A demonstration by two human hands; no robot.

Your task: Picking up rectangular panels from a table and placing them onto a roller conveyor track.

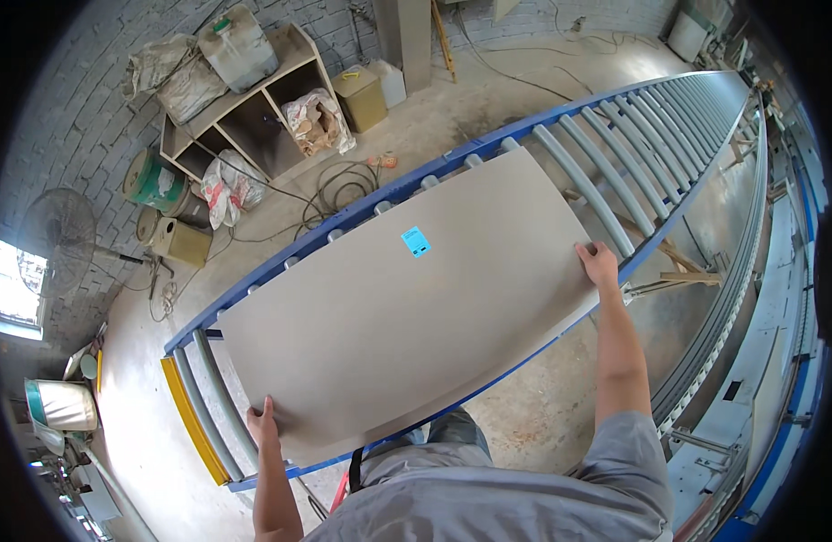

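At centre frame, a wide, grey-brown rectangular board [389,325] lies over a blue-framed conveyor of grey metal rollers [581,188]. Our left grip [265,425], lower left, and right grip [600,265], right of centre, pinch its short ends. If rollers turn beneath, the board could skid and pull free.

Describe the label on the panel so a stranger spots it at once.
Find the long, blue-railed roller conveyor, then the broad grey-beige panel lying on it between the person's left hand and right hand. The label sits on the panel's upper face, nearer the far edge. It is small and bright blue, the one vivid patch on a plain surface.
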